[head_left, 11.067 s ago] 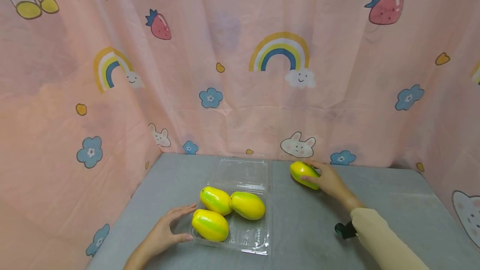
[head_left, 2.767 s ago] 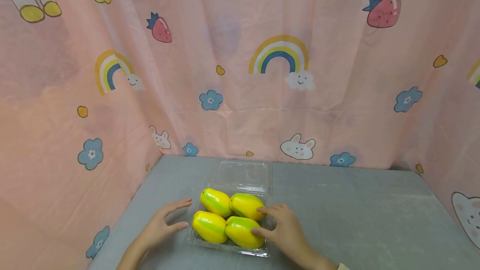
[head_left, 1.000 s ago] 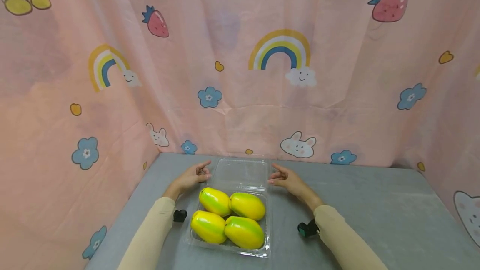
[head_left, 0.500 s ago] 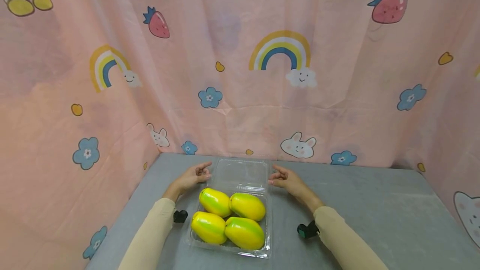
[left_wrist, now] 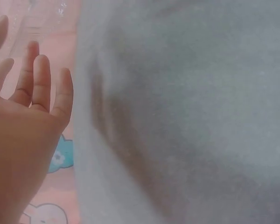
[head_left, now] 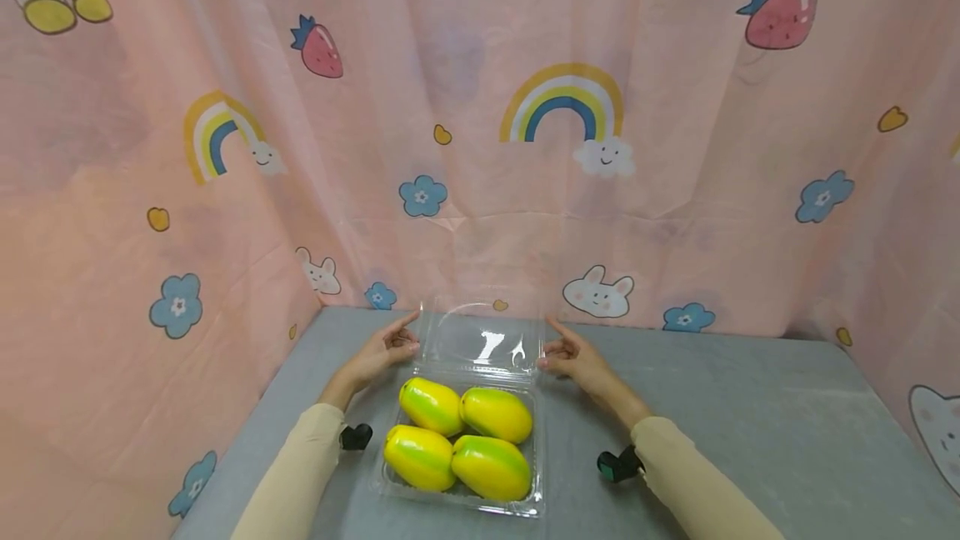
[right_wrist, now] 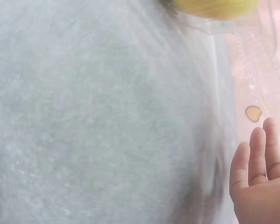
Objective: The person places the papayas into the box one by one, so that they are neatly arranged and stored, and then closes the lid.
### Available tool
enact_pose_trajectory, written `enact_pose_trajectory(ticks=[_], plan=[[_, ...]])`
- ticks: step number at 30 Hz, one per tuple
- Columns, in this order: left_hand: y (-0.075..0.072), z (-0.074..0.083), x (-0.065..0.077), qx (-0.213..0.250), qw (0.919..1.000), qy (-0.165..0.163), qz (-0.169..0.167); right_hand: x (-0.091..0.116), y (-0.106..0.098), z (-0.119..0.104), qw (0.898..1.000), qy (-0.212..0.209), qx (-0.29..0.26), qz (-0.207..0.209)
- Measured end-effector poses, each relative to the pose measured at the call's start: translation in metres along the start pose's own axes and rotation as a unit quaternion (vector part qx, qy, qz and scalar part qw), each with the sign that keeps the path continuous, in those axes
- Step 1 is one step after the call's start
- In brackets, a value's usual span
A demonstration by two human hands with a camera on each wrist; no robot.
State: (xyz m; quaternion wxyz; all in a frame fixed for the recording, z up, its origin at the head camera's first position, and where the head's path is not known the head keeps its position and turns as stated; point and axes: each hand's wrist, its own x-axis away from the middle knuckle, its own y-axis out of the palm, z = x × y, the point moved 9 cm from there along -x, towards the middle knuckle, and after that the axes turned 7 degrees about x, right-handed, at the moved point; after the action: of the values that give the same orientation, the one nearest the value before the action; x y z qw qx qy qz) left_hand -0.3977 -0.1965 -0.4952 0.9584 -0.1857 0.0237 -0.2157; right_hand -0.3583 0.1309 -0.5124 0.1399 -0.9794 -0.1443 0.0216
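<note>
A clear plastic clamshell box (head_left: 537, 482) holds several yellow-green papayas (head_left: 491, 469) in its base. Behind them the hinged lid (head_left: 472, 344) is tilted up off the table, with light glinting on it. At the lid's left edge is my left hand (head_left: 371, 359), its index finger stretched toward the far corner and its thumb nearer the hinge. My right hand (head_left: 588, 367) mirrors this at the right edge. In the left wrist view the fingers (left_wrist: 42, 84) look fairly straight; the right wrist view shows straight fingers (right_wrist: 258, 154) too. Exact fingertip contact with the clear lid is hard to see.
The grey table (head_left: 712, 440) extends widely to the right of the box. A pink printed curtain (head_left: 465, 257) stands close behind the lid and along both sides. Dark wrist-worn devices (head_left: 619, 465) hang under the sleeves.
The right hand set a last papaya in the box earlier. Both hands then moved to the lid's sides. Since half a second ago the lid has tilted up from the table and the index fingers have risen.
</note>
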Motion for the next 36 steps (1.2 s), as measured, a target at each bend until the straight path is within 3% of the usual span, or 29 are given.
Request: enact_pose_trajectory(ticks=[10, 19, 31, 36], plan=[[-0.002, 0.011, -0.001, 0.019, 0.9997, -0.012, 0.005, 0.001, -0.009, -0.017, 0.999, -0.027, 0.031, 0.018], [0.001, 0.023, 0.002, 0.048, 0.9987, 0.016, -0.010, 0.005, -0.013, -0.024, 0.999, -0.019, 0.029, 0.024], [0.003, 0.036, 0.033, 0.065, 0.9967, 0.047, -0.008, 0.026, -0.006, -0.047, 0.999, -0.027, -0.019, 0.003], [0.005, 0.038, 0.050, 0.065, 0.9952, 0.073, -0.007, 0.044, -0.001, -0.053, 0.999, -0.034, -0.005, 0.002]])
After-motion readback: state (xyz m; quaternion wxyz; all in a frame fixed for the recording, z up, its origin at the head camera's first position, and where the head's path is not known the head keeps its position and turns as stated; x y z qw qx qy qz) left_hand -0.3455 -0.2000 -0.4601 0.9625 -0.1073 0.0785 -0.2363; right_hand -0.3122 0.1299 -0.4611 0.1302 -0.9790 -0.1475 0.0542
